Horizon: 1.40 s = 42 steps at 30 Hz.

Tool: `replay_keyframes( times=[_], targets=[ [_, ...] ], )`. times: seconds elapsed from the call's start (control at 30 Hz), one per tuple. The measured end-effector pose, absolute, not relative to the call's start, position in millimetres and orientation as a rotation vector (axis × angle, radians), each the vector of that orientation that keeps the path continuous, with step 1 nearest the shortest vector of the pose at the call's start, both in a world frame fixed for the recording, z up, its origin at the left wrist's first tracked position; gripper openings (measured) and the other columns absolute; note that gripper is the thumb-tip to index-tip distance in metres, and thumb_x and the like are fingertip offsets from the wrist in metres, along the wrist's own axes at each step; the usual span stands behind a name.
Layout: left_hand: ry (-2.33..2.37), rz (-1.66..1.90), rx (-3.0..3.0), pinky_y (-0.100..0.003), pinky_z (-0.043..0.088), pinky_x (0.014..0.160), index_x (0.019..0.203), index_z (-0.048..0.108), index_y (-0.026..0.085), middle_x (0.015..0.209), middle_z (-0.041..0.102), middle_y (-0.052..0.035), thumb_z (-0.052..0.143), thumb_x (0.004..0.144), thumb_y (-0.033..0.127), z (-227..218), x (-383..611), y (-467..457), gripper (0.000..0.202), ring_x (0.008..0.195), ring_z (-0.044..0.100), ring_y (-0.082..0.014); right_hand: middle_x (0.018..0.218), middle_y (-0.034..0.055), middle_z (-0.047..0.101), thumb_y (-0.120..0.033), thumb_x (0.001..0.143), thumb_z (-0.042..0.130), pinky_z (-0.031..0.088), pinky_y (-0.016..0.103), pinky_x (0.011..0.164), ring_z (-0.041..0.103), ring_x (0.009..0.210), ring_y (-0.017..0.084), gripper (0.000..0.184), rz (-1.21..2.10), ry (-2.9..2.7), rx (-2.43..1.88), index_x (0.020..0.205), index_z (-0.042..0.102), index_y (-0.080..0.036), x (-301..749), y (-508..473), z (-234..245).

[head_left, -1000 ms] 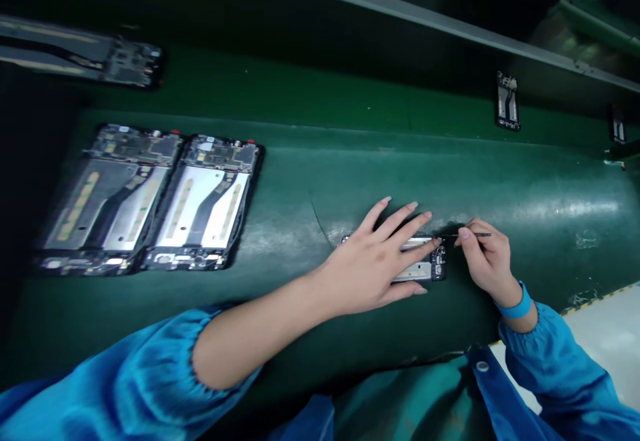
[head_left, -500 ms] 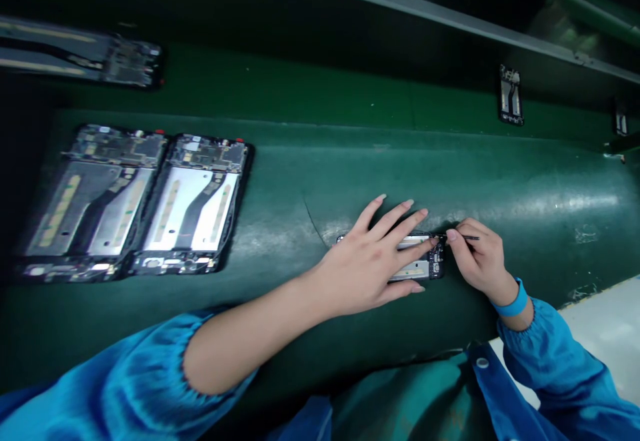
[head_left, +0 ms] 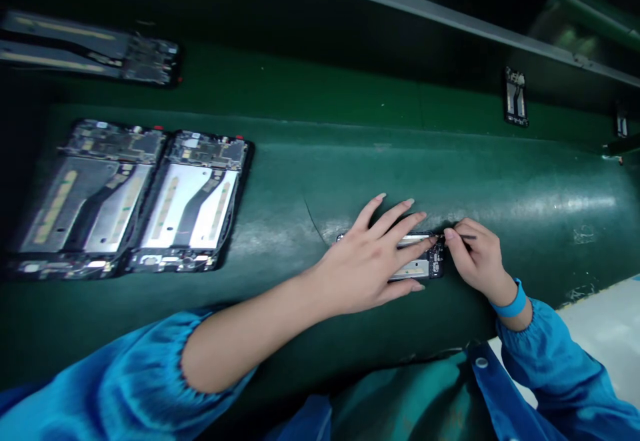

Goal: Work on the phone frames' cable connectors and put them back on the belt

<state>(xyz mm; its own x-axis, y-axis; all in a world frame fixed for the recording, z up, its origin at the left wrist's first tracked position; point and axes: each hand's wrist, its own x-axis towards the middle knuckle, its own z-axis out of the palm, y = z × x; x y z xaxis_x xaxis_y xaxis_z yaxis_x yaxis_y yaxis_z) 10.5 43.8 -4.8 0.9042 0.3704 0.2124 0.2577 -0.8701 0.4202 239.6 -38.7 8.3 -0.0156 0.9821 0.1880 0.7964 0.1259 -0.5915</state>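
Observation:
An opened phone [head_left: 413,269] lies on the green work surface, its top side partly hidden under my left hand [head_left: 367,261]. That hand rests flat across the phone with its fingers spread. At the phone's right end, my right hand [head_left: 475,254] is closed in a pinch on a thin dark stick-like tool [head_left: 467,237]. The tool's tip meets the corner of the phone near small components; my fingers hide part of it, so its exact kind does not show.
Two larger-looking opened phones [head_left: 187,211] lie side by side at the left. Along the dark green strip behind sit another opened phone [head_left: 90,51] at far left and smaller-looking ones [head_left: 515,96] at right. A metal rail [head_left: 400,4] runs above the strip.
The phones on the back strip have shifted a little to the right. The right hand and tool have moved very slightly left; the left hand stays on the phone.

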Motion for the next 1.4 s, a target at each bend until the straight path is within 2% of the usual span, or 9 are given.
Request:
replay_keyframes(
  times=[0.17,0.33,0.4,0.57,0.9,0.97,1.03,1.13,1.4],
  targets=[
    [0.571,0.423,2.601,-0.075,0.017,0.12,0.135,0.068,0.03,0.14,0.059,-0.0156,0.069,0.087,0.058,-4,13,42,0.056,0.147,0.037,-0.0441,0.065,0.0027,0.064,-0.034,0.098,0.055,0.046,0.027,0.062,0.063,0.063,0.015,0.039,0.76,-1.577,-1.986,0.063,0.064,-0.02,247,-18,18],
    [0.581,0.491,2.65,-0.075,0.022,0.119,0.132,0.07,0.025,0.137,0.061,-0.0159,0.065,0.09,0.055,-7,15,35,0.052,0.144,0.041,-0.0441,0.045,-0.002,0.056,-0.038,0.091,0.061,0.034,0.021,0.039,0.044,0.035,0.008,0.038,1.605,-1.344,-2.061,0.06,0.068,-0.017,258,4,33],
    [0.577,0.525,2.684,-0.073,0.024,0.118,0.132,0.07,0.024,0.141,0.06,-0.0162,0.063,0.092,0.055,-9,16,33,0.051,0.143,0.042,-0.0437,0.045,-0.0011,0.06,-0.034,0.089,0.062,0.032,0.02,0.036,0.043,0.032,0.007,0.036,1.765,-1.353,-2.074,0.059,0.068,-0.016,257,8,36],
    [0.56,0.564,2.727,-0.069,0.03,0.117,0.128,0.072,0.023,0.145,0.058,-0.0165,0.061,0.094,0.054,-10,15,34,0.047,0.142,0.045,-0.0408,0.046,0.0006,0.064,-0.026,0.09,0.059,0.033,0.017,0.033,0.045,0.029,0.006,0.036,1.811,-1.34,-2.119,0.056,0.066,-0.016,248,16,39],
    [0.526,0.508,2.657,-0.067,0.026,0.117,0.127,0.072,0.022,0.146,0.056,-0.0168,0.062,0.095,0.053,-1,14,37,0.045,0.142,0.043,-0.0413,0.048,0.0015,0.066,-0.021,0.088,0.059,0.036,0.014,0.033,0.052,0.032,0.006,0.033,1.852,-1.374,-2.132,0.055,0.066,-0.015,246,25,43],
    [0.58,0.45,2.588,-0.059,0.036,0.111,0.123,0.073,0.023,0.136,0.064,-0.014,0.06,0.097,0.051,6,5,52,0.04,0.131,0.053,-0.0363,0.051,0.0027,0.069,-0.019,0.087,0.058,0.036,0.014,0.033,0.054,0.034,0.006,0.033,1.861,-1.411,-2.128,0.057,0.068,-0.015,246,26,43],
    [0.69,0.296,2.474,-0.045,0.046,0.097,0.113,0.076,0.024,0.114,0.073,-0.0086,0.058,0.099,0.045,14,-10,75,0.031,0.11,0.064,-0.028,0.055,0.0044,0.071,-0.019,0.088,0.057,0.035,0.014,0.032,0.056,0.036,0.007,0.033,1.88,-1.438,-2.135,0.057,0.069,-0.014,245,28,43],
    [0.72,0.074,2.284,-0.034,0.047,0.083,0.093,0.078,0.024,0.092,0.076,-0.0023,0.061,0.097,0.033,22,-31,105,0.02,0.089,0.066,-0.0204,0.062,0.0076,0.075,-0.02,0.088,0.058,0.035,0.014,0.031,0.062,0.04,0.009,0.032,1.901,-1.436,-2.15,0.059,0.071,-0.013,245,28,42],
    [0.599,0.13,2.203,-0.037,0.044,0.091,0.09,0.079,0.022,0.088,0.077,-0.0021,0.063,0.097,0.03,15,-31,107,0.02,0.087,0.064,-0.0188,0.062,0.0107,0.075,-0.028,0.088,0.062,0.039,0.015,0.034,0.071,0.052,0.015,0.032,1.899,-1.402,-2.131,0.06,0.072,-0.014,247,22,33]
  ],
)
